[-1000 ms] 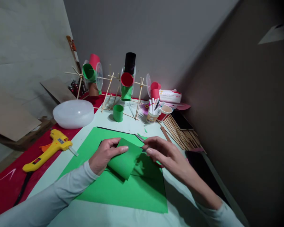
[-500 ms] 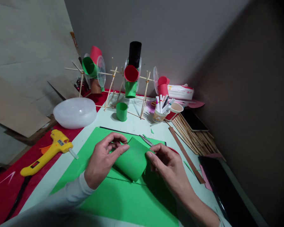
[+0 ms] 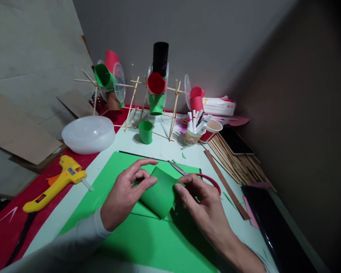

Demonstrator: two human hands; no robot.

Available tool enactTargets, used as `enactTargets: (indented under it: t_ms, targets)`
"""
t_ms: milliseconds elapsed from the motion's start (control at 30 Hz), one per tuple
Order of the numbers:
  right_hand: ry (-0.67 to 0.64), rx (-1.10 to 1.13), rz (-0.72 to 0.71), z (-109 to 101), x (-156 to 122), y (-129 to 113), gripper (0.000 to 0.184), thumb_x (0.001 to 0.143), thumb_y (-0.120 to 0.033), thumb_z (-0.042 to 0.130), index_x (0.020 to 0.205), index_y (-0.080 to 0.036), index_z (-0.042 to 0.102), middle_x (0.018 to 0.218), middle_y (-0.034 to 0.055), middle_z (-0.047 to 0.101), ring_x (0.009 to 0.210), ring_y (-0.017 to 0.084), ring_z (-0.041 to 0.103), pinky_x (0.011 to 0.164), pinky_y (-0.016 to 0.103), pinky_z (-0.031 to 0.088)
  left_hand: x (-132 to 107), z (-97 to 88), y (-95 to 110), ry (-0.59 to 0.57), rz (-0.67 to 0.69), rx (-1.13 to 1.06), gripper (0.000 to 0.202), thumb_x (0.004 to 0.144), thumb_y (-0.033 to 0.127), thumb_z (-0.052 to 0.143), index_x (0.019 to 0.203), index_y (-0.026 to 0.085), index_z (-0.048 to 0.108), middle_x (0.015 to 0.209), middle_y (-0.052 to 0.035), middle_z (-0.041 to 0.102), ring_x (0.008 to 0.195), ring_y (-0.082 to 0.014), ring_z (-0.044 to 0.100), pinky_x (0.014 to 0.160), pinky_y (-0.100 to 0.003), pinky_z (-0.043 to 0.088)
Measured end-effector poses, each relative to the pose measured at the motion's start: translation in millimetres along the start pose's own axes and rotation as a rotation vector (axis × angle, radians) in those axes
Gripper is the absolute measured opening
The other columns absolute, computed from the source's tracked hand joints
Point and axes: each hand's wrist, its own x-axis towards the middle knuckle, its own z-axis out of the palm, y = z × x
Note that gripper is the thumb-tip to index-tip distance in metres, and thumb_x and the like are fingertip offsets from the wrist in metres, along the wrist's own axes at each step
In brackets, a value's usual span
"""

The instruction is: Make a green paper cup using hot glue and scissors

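Observation:
A curled piece of green paper [image 3: 161,193] is between my hands, bent into a half-tube above a larger green sheet [image 3: 102,197]. My left hand [image 3: 130,189] holds its left edge, thumb on the near face, the index finger raised off it. At the right corner, my right hand [image 3: 199,197] pinches the piece between thumb and fingers. Scissors [image 3: 208,178] with red handles lie on the sheet just behind my right hand. A small green paper cylinder [image 3: 146,132] stands upright farther back.
A yellow glue gun [image 3: 57,182] and a frosted plastic bowl [image 3: 88,134] lie left. Behind is a stick frame [image 3: 174,110] bearing discs and coloured paper tubes. On the right are a cup of markers [image 3: 191,137], bamboo sticks [image 3: 230,163], a brown strip [image 3: 226,184] and a black panel [image 3: 275,223].
My left index finger has stretched out a little and lifted from the paper. More of the scissors' red handle shows. The whole view has shifted slightly; the paper stays between both hands.

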Motion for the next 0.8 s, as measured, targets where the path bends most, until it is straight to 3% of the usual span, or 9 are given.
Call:
enactTargets:
  t_ms: [133,267,333,500,633,800]
  targets:
    - [0.003,-0.027,-0.017,-1.2,0.0,0.0,0.017,0.095,-0.031,0.058,0.084,-0.019,0.061,0.063,-0.0018,0.061,0.054,0.013,0.056,0.053,0.024,0.043,2.9,-1.6,2.1,-0.038,-0.041,0.011,0.038,0.085,0.042,0.065,0.117,0.021,0.068,0.061,0.0054,0.043,0.059,-0.012,0.039,0.057,-0.023,0.032]
    - [0.037,-0.067,-0.072,-2.6,-0.2,-1.0,0.016,0.094,-0.029,0.058,0.083,-0.019,0.062,0.065,-0.0016,0.06,0.057,0.013,0.055,0.053,0.024,0.042,5.0,-3.4,0.5,0.06,-0.114,-0.047,0.033,0.073,0.043,0.076,0.096,0.019,0.077,0.078,-0.0032,0.068,0.072,-0.0178,0.056,0.068,-0.027,0.044]
    - [0.066,-0.086,-0.111,-3.5,0.2,-1.6,0.014,0.094,-0.027,0.059,0.084,-0.018,0.064,0.069,-0.0005,0.061,0.06,0.014,0.056,0.056,0.025,0.043,4.6,-4.5,0.4,0.076,-0.118,-0.045,0.032,0.071,0.044,0.078,0.09,0.019,0.078,0.088,-0.0055,0.072,0.081,-0.0209,0.06,0.074,-0.028,0.046]
    - [0.13,-0.06,-0.183,-4.1,0.6,-0.5,0.006,0.093,-0.02,0.06,0.09,-0.019,0.066,0.081,0.0012,0.068,0.074,0.016,0.062,0.067,0.026,0.048,1.8,-5.7,2.6,-0.023,-0.132,-0.231,0.033,0.081,0.052,0.07,0.087,0.02,0.079,0.08,-0.002,0.069,0.076,-0.0153,0.057,0.07,-0.022,0.044]
    - [0.152,0.014,-0.201,-1.3,-2.6,2.6,0.008,0.092,-0.017,0.063,0.098,-0.022,0.065,0.091,0.0016,0.068,0.082,0.016,0.063,0.074,0.028,0.05,2.2,-4.0,2.2,0.007,-0.228,-0.385,0.032,0.071,0.049,0.081,0.082,0.019,0.078,0.072,-0.0005,0.064,0.068,-0.0114,0.053,0.063,-0.019,0.041]
    - [0.19,0.107,-0.166,1.7,-7.4,5.4,0.029,0.091,-0.016,0.065,0.116,-0.027,0.058,0.109,0.0027,0.062,0.079,0.014,0.06,0.071,0.027,0.052,3.5,-2.8,0.0,0.021,-0.302,-0.469,0.036,0.06,0.044,0.089,0.086,0.021,0.078,0.069,0.0014,0.061,0.068,-0.0103,0.05,0.062,-0.018,0.039]
